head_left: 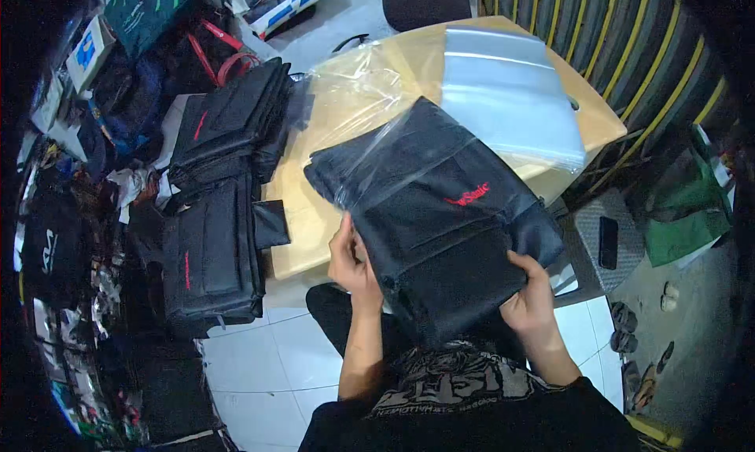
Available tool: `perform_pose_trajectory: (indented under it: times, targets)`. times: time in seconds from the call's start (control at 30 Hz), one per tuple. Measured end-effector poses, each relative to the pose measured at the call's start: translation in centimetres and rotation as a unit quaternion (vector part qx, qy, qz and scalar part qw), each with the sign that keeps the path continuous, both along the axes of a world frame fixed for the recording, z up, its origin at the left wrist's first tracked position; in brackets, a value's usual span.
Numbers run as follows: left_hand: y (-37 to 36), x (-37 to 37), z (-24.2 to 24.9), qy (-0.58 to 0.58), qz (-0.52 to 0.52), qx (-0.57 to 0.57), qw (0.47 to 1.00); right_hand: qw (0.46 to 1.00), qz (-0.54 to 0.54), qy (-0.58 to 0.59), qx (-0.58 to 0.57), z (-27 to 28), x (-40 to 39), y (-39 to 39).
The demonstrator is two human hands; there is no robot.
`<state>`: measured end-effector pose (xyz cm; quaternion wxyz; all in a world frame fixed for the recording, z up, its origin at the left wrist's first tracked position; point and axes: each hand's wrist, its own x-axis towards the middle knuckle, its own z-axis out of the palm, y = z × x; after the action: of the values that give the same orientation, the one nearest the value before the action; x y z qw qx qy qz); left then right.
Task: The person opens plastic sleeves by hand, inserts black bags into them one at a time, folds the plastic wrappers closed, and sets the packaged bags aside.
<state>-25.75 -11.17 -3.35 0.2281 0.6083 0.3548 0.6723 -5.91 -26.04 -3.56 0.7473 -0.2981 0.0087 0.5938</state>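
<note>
A black fabric bag [440, 224] with red lettering lies tilted in front of me, above the table's near edge. Clear plastic film [370, 75] stretches over its upper left part and onto the table; it looks like a plastic sleeve. My left hand [351, 257] is closed at the bag's left edge, thumb up, where the film reaches its side. At the lower right edge my right hand [528, 299] grips the bag, with the thumb on top and the fingers hidden beneath.
A wooden table [303, 224] carries a stack of clear plastic sleeves [503, 90]. On the left are two piles of black bags, one farther [232, 126] and one nearer [212, 255]. A phone [608, 243] rests on a grey box [586, 255] at right. Shoes [624, 326] stand on the floor.
</note>
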Motion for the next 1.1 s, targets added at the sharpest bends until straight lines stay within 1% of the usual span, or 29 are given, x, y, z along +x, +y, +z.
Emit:
perform_pose_trajectory:
  times: [0.03, 0.13, 0.17, 0.2, 0.27, 0.3, 0.33, 0.4, 0.43, 0.47, 0.5, 0.53, 0.57, 0.6, 0.63, 0.67, 0.7, 0.73, 0.8, 0.83, 0.87, 0.9, 1.0, 1.03, 1.1]
  targets:
    - [-0.2, -0.1, -0.3, -0.010, -0.010, 0.010, 1.000, 0.998, 0.015, 0.062, 0.015, 0.3, 0.1, -0.2]
    - [-1.3, -1.5, -0.2, 0.049, -0.022, 0.036, 0.998, 0.998, -0.028, 0.050, 0.009, 2.9, -1.6, 0.5]
    - [-1.2, -1.5, -0.8, -0.028, -0.018, -0.001, 0.999, 0.998, -0.059, -0.008, 0.014, 5.1, -2.6, 1.3]
    - [-1.5, -2.1, -0.6, 0.040, 0.005, 0.038, 0.998, 0.999, -0.048, -0.015, 0.010, 5.1, -2.6, 1.4]
    - [-1.5, -3.5, 0.6, 0.167, 0.044, 0.121, 0.978, 0.999, -0.030, -0.035, 0.008, 5.2, -2.0, 1.6]
    - [-1.6, -3.9, 1.5, 0.193, 0.048, 0.177, 0.964, 0.999, -0.024, -0.038, 0.006, 5.3, -1.8, 1.6]
    - [-2.1, -4.6, 2.0, 0.227, 0.030, 0.164, 0.959, 0.998, -0.021, -0.050, 0.005, 5.4, -1.6, 1.7]
    - [-1.1, -7.1, 3.0, 0.258, -0.044, 0.162, 0.952, 0.997, -0.017, -0.072, 0.005, 5.6, -1.7, 1.9]
    - [-0.9, -7.1, 3.9, 0.222, -0.030, 0.107, 0.969, 0.992, -0.036, -0.120, 0.008, 6.0, -2.3, 2.1]
    - [-0.6, -6.8, 5.2, 0.188, -0.014, 0.050, 0.981, 0.990, -0.028, -0.136, -0.011, 5.9, -2.7, 2.0]
    - [0.0, -5.6, 7.2, 0.236, -0.028, 0.071, 0.969, 0.988, -0.020, -0.151, -0.027, 5.6, -3.1, 2.1]
    - [0.6, -3.5, 9.6, 0.271, -0.075, 0.101, 0.954, 0.985, -0.009, -0.168, -0.041, 5.2, -3.4, 2.2]
    - [0.3, -1.1, 11.9, 0.325, -0.109, 0.054, 0.938, 0.981, -0.019, -0.186, -0.061, 4.4, -3.7, 2.4]
    - [1.2, 0.7, 12.4, 0.384, -0.142, 0.084, 0.908, 0.976, -0.017, -0.210, -0.060, 4.1, -3.9, 2.3]
    - [2.0, 2.6, 12.6, 0.446, -0.143, 0.118, 0.876, 0.970, -0.015, -0.234, -0.059, 4.1, -4.0, 2.2]
    - [2.1, 4.7, 13.1, 0.493, -0.141, 0.096, 0.853, 0.964, -0.012, -0.259, -0.057, 3.9, -4.0, 2.1]
    - [2.9, 6.2, 12.4, 0.521, -0.146, 0.115, 0.833, 0.963, -0.004, -0.264, -0.050, 3.6, -4.0, 2.0]
    - [3.5, 7.4, 11.2, 0.562, -0.129, 0.128, 0.807, 0.965, 0.004, -0.259, -0.050, 3.5, -4.0, 2.0]
    - [4.1, 9.5, 8.9, 0.549, -0.121, 0.158, 0.812, 0.968, 0.011, -0.247, -0.051, 3.3, -3.8, 1.9]
    - [4.4, 10.2, 8.6, 0.544, -0.122, 0.167, 0.813, 0.963, -0.008, -0.268, -0.038, 3.2, -3.8, 2.0]
    - [4.7, 10.7, 8.4, 0.541, -0.125, 0.174, 0.814, 0.966, -0.004, -0.256, -0.026, 3.2, -3.7, 2.2]
    - [4.7, 11.1, 8.7, 0.537, -0.126, 0.179, 0.814, 0.970, 0.001, -0.244, -0.015, 3.2, -3.6, 2.3]
    - [3.3, 11.7, 9.9, 0.465, -0.236, 0.258, 0.813, 0.970, 0.019, -0.239, 0.024, 3.5, -3.2, 3.5]
    - [2.3, 11.9, 10.6, 0.469, -0.263, 0.261, 0.802, 0.969, 0.023, -0.242, 0.036, 3.8, -2.9, 4.0]
    - [0.8, 12.3, 11.6, 0.491, -0.252, 0.239, 0.799, 0.964, 0.046, -0.261, 0.003, 4.4, -2.7, 4.8]
